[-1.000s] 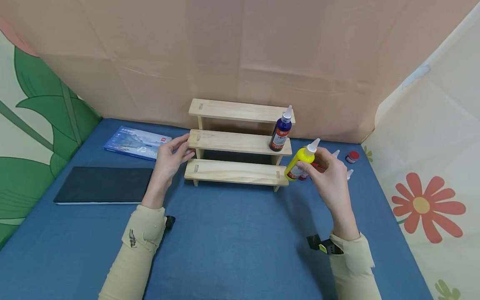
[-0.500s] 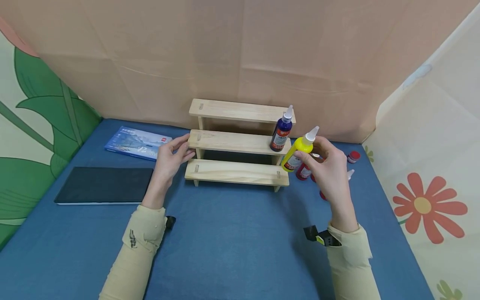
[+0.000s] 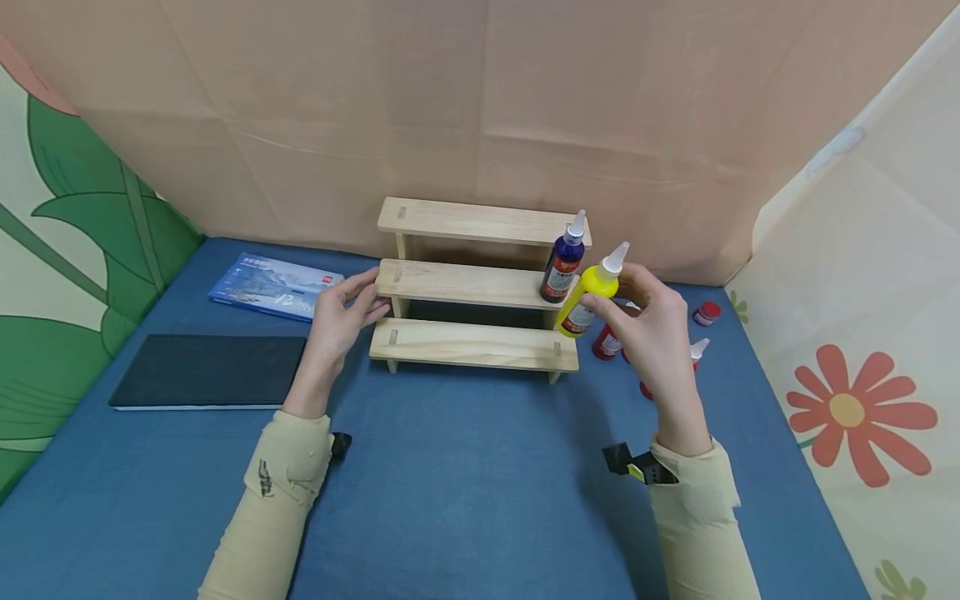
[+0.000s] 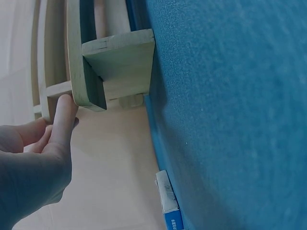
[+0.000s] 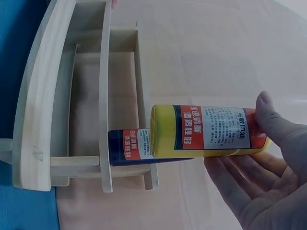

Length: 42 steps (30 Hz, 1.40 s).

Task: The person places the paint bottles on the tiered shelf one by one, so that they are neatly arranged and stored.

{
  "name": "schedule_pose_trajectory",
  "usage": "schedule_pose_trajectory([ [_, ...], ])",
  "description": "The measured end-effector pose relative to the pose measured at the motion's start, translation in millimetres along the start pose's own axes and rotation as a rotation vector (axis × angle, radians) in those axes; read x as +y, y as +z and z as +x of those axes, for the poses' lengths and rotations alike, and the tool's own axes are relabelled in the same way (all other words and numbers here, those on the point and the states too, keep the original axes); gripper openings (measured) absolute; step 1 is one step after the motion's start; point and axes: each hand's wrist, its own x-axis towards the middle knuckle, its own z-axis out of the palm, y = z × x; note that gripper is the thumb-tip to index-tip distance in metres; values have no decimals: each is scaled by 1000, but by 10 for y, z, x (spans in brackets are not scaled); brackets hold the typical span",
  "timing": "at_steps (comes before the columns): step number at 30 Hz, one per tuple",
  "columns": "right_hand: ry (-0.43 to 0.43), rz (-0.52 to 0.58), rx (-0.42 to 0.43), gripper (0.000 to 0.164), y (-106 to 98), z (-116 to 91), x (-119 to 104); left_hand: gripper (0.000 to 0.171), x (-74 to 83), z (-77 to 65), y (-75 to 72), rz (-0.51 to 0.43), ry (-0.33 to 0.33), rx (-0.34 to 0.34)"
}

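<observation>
A three-step wooden display shelf (image 3: 474,343) stands on the blue cloth. My left hand (image 3: 343,312) holds the left end of its middle step; the left wrist view shows thumb and fingers (image 4: 64,120) at the board's end. My right hand (image 3: 656,329) grips a yellow paint bottle (image 3: 587,300) with a white pointed nozzle, thumb on one side and fingers on the other. It tilts slightly, just off the shelf's right end above the lowest step. A dark blue paint bottle (image 3: 561,271) stands upright on the middle step's right end, overlapped by the yellow one in the right wrist view.
Behind my right hand are red bottles (image 3: 606,343), partly hidden, and a red-capped jar (image 3: 707,313). At left lie a black notebook (image 3: 210,371) and a blue flat pack (image 3: 273,285). A beige backdrop (image 3: 480,125) rises close behind the shelf.
My right hand has carried the yellow bottle up and to the left, toward the shelf, showing more of the red bottles. My left hand and the shelf stay put.
</observation>
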Motion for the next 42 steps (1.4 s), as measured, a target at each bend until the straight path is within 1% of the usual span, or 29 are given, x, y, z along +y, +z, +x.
schedule_pose_trajectory([
  [7, -24, 10, 0, 42, 32, 34, -25, 44, -7, 2, -5, 2, -5, -1],
  [15, -30, 40, -10, 43, 81, 62, -47, 44, -8, -1, 7, -2, 7, -1],
  [19, -36, 28, -9, 42, 82, 64, -59, 44, 6, -7, 15, -4, 6, -3],
  [24, -43, 17, -10, 42, 86, 78, -107, 44, 29, -18, 8, -7, 3, -3],
  [33, -42, 58, -22, 42, 136, 99, -185, 45, 21, -25, 7, -15, -2, -1],
  [42, -78, 61, -11, 41, 174, 124, -255, 45, 18, -15, 4, -14, -3, -2],
])
